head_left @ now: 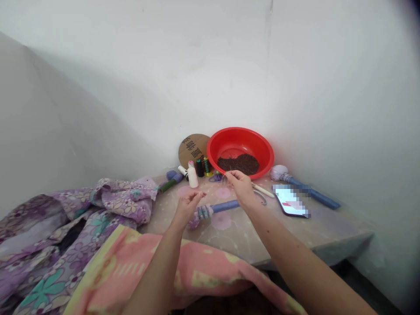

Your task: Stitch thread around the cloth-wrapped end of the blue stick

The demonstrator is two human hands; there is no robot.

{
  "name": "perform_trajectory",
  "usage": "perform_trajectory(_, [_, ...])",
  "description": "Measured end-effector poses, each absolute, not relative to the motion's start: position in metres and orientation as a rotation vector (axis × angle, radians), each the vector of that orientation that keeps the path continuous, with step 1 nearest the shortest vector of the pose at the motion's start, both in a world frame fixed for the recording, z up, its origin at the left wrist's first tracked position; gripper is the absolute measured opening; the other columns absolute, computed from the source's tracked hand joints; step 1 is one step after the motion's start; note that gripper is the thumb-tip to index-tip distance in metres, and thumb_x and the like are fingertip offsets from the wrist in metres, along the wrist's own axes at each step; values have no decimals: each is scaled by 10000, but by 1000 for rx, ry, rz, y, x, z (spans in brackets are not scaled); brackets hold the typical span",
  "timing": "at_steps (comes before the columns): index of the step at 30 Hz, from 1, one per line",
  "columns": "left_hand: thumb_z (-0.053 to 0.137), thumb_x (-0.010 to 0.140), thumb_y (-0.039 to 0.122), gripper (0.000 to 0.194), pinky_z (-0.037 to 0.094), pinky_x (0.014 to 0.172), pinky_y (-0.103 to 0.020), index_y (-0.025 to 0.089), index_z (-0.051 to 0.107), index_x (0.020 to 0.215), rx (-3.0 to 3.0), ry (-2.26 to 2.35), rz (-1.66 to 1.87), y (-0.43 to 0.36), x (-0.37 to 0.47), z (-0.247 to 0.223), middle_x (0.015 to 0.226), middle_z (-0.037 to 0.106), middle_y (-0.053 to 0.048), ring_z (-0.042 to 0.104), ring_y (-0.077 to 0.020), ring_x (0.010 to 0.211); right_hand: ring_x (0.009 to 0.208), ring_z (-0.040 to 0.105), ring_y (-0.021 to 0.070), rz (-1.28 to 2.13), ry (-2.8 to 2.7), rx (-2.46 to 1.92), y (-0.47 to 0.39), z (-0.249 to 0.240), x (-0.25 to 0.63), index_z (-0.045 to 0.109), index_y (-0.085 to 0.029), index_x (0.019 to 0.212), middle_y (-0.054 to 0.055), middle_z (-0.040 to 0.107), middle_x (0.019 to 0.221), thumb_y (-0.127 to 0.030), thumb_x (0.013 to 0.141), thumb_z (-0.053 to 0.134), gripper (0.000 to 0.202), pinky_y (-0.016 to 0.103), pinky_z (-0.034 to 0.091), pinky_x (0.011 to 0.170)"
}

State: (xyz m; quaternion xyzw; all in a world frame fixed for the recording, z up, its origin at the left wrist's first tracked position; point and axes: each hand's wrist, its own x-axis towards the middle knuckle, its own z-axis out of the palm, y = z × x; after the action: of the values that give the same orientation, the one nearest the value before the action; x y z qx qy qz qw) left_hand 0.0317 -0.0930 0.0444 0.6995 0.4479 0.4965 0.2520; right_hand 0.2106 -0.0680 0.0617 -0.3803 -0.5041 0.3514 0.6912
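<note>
My left hand (188, 206) is closed in a pinch above the table, with a tiny dark tip at its fingertips that is too small to name. Higher and to the right, my right hand (241, 186) pinches at the front rim of a red basin (269, 164); a few fine pale strands hang by its fingertips. Dark brown grains (244, 164) lie in the basin. Below the hands rests a blue-wrapped stick (226, 205) with a purple cloth-covered head, partly hidden by both hands.
Thread spools (193, 177) stand beside a round cardboard piece (193, 148). At right lie a phone (290, 201), a white-handled tool (264, 190) and another blue stick (315, 197) with a white head. Floral cloth (82, 214) covers the left; a pink-yellow cloth (203, 262) drapes in front.
</note>
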Motion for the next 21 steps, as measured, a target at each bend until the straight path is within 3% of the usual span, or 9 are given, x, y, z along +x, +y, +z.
perform_trajectory(5, [432,761,337,275,416,629,-209,141,624,740,2066,1288,1112,-109,36,54,722,628,-38,560,-126,692,563,461,122,499,-1196,-1112,-57,49,224,555,-165,929,-4,536,643,-353,679,484,321,234,348,534])
perform_trajectory(8, [450,751,340,261,416,662,-217,172,642,696,2342,1113,784,-134,46,70,748,641,-26,565,-130,720,605,483,145,390,-1222,-1192,-52,40,226,569,-164,847,16,559,663,-355,694,443,275,253,361,571])
perform_trajectory(11, [560,658,369,271,404,769,-271,219,641,868,2618,881,500,-164,58,89,900,642,-21,559,-172,838,583,482,144,424,-1313,-1206,-50,31,221,570,-168,702,3,549,596,-341,700,421,228,246,361,561])
perform_trajectory(13, [549,664,357,330,385,818,-290,222,614,959,2669,844,510,-174,61,101,988,620,-27,542,-188,902,551,477,132,475,-1400,-1186,-50,22,214,572,-167,668,-14,528,541,-329,697,431,216,232,358,544])
perform_trajectory(15, [457,732,332,257,404,766,-255,213,644,862,2603,909,605,-169,58,106,915,638,-18,558,-163,836,534,480,121,519,-1501,-1146,-52,11,205,584,-162,647,-19,525,520,-316,698,441,217,221,359,538])
perform_trajectory(18, [405,751,344,294,412,673,-238,174,630,670,2439,1406,892,-136,38,96,734,639,-25,557,-152,727,547,499,119,558,-1603,-1122,-59,-5,191,617,-157,651,-5,566,551,-304,715,438,241,216,368,543])
perform_trajectory(21, [469,708,366,238,377,815,-273,198,616,790,2456,1680,981,-97,15,66,929,621,-28,519,-177,914,604,532,134,571,-1624,-1167,-69,-16,182,647,-163,719,12,619,634,-305,731,437,254,220,379,554])
